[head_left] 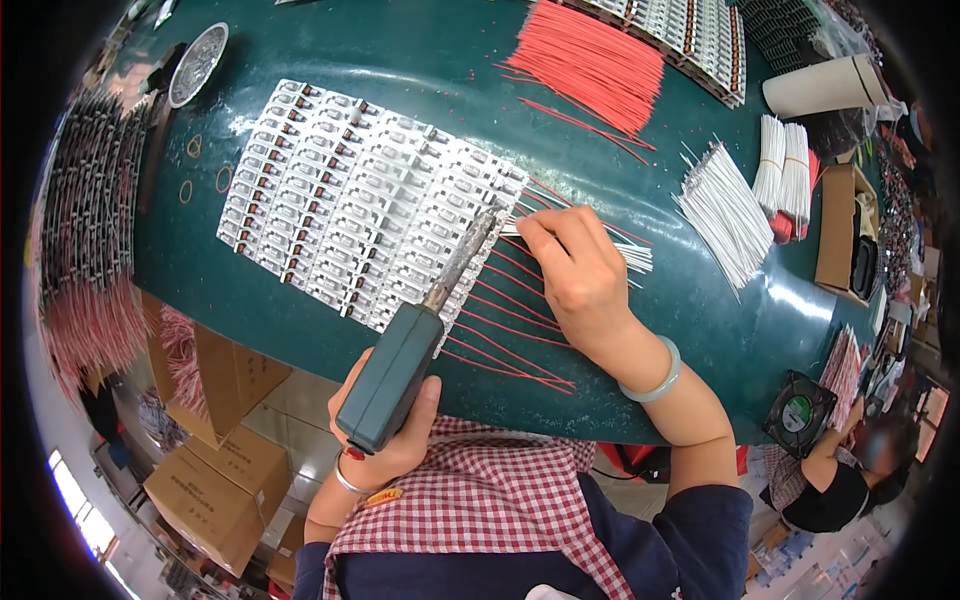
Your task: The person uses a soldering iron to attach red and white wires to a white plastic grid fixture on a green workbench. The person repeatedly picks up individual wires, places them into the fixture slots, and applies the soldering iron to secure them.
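Observation:
My left hand (385, 440) grips the dark green handle of a soldering iron (400, 370). Its metal tip (487, 222) reaches the right edge of a big panel of white circuit boards (350, 200) lying on the green table (420, 60). My right hand (575, 270) rests beside that tip and pinches a small bunch of white wires (630, 257) against the boards' edge. Red wires (510, 320) soldered to the boards fan out toward me under the right hand.
A pile of loose red wires (590, 65) lies at the back, white wire bundles (730, 215) at the right. More board strips (690, 35) sit far back. Cardboard boxes (215, 460) stand on the floor at left. Another person (840, 475) sits lower right beside a small fan (797, 412).

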A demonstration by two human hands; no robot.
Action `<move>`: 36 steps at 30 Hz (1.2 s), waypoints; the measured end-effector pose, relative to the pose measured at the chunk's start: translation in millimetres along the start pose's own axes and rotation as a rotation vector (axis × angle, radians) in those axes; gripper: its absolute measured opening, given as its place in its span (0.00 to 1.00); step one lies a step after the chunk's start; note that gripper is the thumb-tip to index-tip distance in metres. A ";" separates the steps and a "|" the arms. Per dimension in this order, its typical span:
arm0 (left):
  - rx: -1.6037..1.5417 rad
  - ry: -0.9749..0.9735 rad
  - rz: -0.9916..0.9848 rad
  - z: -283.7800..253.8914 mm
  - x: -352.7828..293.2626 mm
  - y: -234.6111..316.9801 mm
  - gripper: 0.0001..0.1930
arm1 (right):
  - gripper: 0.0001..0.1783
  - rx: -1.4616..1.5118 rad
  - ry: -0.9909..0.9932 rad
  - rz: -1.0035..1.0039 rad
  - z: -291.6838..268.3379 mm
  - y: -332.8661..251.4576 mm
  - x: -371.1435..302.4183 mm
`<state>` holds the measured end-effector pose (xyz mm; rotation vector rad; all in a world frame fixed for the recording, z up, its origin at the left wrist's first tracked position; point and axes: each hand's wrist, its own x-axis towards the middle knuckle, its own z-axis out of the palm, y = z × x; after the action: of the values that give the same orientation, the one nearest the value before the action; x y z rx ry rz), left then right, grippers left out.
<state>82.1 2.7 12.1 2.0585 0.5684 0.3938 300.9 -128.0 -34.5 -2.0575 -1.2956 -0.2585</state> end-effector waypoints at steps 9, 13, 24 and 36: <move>-0.005 0.045 -0.028 -0.7 -7.7 -6.5 0.13 | 0.18 0.007 0.054 -0.045 -7.4 -6.6 -4.4; 0.017 0.023 -0.042 -2.0 -10.8 -8.5 0.13 | 0.18 0.024 0.034 -0.047 -0.1 -6.4 -9.9; -0.026 -0.034 -0.063 1.7 -5.2 -3.1 0.12 | 0.19 -0.030 -0.040 -0.058 -0.3 -8.8 -8.7; 0.024 -0.058 -0.067 -0.7 -12.5 -8.0 0.12 | 0.19 -0.058 -0.054 -0.063 -0.5 -10.7 -7.7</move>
<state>69.4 0.1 5.0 2.0613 0.6088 0.2885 288.1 -131.0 -33.2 -2.0872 -1.4019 -0.2737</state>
